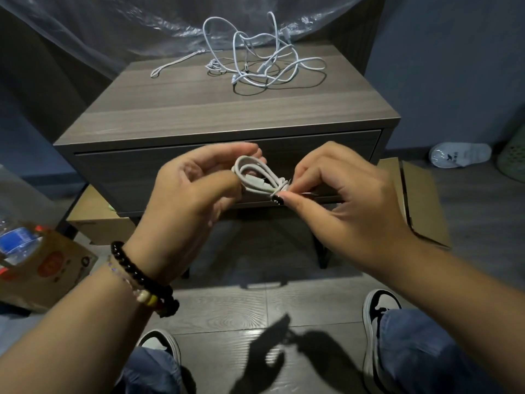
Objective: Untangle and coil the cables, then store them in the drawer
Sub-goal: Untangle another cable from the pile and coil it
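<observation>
both hands, left (196, 189) and right (341, 200), pinch small coil (257, 177) before closed drawer (142, 172); tangle (255, 64) atop, behind.

A grey wood-grain nightstand (199, 115) carries a tangle of white cables (255, 61) on top.

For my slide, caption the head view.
Both hands hold a coiled cable before the shut drawer; tangled cables wait on top.
</observation>
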Demonstrator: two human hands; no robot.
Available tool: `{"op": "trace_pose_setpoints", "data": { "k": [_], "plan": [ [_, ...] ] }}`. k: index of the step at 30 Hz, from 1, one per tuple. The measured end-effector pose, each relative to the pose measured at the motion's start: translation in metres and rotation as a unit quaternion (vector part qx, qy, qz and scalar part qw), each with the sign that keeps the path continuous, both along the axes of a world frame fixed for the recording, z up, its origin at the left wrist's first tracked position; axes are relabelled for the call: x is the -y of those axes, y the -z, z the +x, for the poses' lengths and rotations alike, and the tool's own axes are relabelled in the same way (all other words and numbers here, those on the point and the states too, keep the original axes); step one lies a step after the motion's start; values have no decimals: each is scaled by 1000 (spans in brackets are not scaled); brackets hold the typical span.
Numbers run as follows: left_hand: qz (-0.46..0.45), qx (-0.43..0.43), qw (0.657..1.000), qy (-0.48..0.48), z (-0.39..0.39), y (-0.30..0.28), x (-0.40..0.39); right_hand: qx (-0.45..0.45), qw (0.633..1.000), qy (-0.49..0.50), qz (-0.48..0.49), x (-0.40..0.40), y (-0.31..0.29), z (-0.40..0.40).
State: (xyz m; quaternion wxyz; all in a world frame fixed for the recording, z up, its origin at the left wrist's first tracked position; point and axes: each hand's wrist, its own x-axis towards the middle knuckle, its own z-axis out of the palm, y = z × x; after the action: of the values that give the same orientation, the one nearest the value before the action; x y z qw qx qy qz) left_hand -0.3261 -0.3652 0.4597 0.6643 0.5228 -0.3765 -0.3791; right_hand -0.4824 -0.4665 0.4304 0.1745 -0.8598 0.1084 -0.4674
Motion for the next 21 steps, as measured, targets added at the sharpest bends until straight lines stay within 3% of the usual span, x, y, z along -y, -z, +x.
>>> {"op": "trace_pose_setpoints", "data": {
  "k": [2, 6, 8, 11, 13, 17, 21],
  "plan": [
    [32, -81, 996, 26, 0, -2, 0, -24, 999, -9, -43, 1, 2, -1],
    [77, 3, 997, 8, -7, 3, -1, -79, 988, -14, -130, -2, 6, -1],
    [82, 104, 991, -2, -5, 7, -1, -104, 983, -14, -150, -1, 6, -1],
    [104, 325, 940, -28, 1, 14, -2, -146, 974, -29, -169, 0, 4, -3],
    [121, 393, 911, -34, 1, 16, -3, -171, 968, -34, -180, 1, 4, -4],
    [136, 386, 912, 10, -3, 10, -3, -188, 960, -18, -205, -2, 4, -4],
    [111, 250, 962, 19, 1, 3, -2, -153, 971, -1, -186, -9, 1, -4]
  ]
}}
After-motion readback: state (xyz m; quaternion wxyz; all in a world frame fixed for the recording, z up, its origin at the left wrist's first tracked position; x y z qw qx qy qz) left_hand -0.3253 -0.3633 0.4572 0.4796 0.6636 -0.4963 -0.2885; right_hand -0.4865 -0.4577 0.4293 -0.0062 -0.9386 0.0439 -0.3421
